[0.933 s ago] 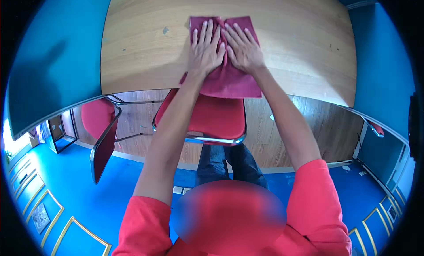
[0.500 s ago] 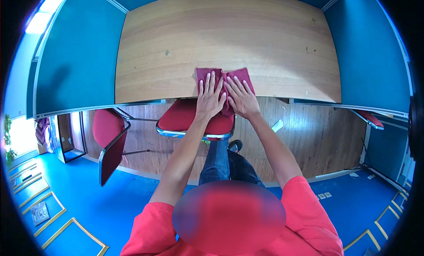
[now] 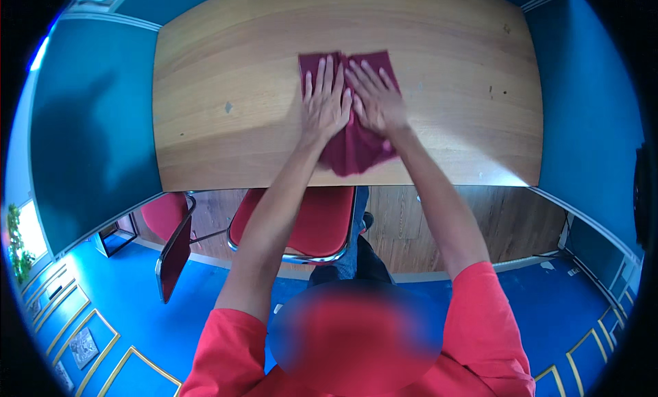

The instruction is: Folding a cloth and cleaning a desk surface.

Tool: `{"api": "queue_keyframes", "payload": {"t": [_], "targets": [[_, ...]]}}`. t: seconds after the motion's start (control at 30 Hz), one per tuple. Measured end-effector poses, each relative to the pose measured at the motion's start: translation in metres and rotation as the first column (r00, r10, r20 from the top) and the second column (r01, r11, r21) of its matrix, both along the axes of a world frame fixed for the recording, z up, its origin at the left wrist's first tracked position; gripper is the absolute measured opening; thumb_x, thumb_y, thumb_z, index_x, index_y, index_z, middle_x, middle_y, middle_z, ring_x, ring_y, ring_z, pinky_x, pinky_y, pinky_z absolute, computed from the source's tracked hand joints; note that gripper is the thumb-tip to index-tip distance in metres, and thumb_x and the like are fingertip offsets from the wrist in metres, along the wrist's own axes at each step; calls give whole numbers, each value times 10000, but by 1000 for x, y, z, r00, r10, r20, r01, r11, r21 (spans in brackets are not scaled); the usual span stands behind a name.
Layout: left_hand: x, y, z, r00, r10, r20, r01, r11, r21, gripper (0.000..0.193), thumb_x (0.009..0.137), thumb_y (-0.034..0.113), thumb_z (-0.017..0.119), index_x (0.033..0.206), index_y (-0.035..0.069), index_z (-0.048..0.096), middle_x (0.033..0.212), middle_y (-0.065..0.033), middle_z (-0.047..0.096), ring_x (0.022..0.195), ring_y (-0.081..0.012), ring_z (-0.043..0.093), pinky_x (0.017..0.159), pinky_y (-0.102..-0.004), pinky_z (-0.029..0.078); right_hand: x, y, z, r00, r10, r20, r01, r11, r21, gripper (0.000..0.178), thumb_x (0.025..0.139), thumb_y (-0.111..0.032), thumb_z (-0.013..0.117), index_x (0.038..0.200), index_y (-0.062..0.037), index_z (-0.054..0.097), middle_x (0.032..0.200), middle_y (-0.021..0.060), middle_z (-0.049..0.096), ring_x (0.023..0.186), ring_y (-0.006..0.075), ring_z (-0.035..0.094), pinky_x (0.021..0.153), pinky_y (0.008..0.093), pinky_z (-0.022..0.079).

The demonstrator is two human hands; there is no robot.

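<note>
A dark red cloth (image 3: 351, 153) lies spread on the wooden desk (image 3: 247, 61), puckered along its middle and bunched toward the near edge. On its left half my left hand (image 3: 325, 103) rests flat, fingers stretched toward the far side. My right hand (image 3: 381, 105) presses on the right half, tilted inward and slightly blurred, its fingers spread as well. Both thumbs nearly meet over the middle of the cloth. Neither hand grips the fabric; the palms hide much of it.
Teal partition panels (image 3: 89, 116) close in the desk's sides and back. A red padded chair (image 3: 291, 225) stands under my left forearm at the near edge, and another red chair (image 3: 173, 263) is farther left. The floor (image 3: 205, 287) is blue.
Both hands have slid away from me across the desk, carrying the cloth. Its near part, which hung over the edge, now lies on the desktop. My view has shifted forward too.
</note>
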State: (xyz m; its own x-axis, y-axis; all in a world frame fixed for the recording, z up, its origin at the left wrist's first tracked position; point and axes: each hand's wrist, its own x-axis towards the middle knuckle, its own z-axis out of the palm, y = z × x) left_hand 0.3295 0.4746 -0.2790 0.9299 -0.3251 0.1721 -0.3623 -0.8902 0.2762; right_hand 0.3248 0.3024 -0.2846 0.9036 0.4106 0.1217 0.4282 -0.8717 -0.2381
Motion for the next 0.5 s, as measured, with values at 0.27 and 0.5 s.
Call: {"api": "queue_keyframes", "payload": {"t": [0.27,0.5], "targets": [[176,-37,-17,993,-18,121,4,994,113,637,1070,375,339,1584,-2,363,1690,-195,265,1585,-327,199,1288,-505,138,176,-41,-13,989,33,144,-40,998,50,578,1059,-336,387,1600,-134,379,1668,63,359,1557,265,292,1280,476,219],[283,-56,-33,996,-1,91,-8,995,95,679,1084,416,215,1608,-7,303,1709,-178,222,1599,-301,151,1299,-471,111,284,-64,-19,986,78,149,-80,997,5,613,1070,-361,301,1609,-71,342,1678,149,321,1568,310,257,1284,478,176]]}}
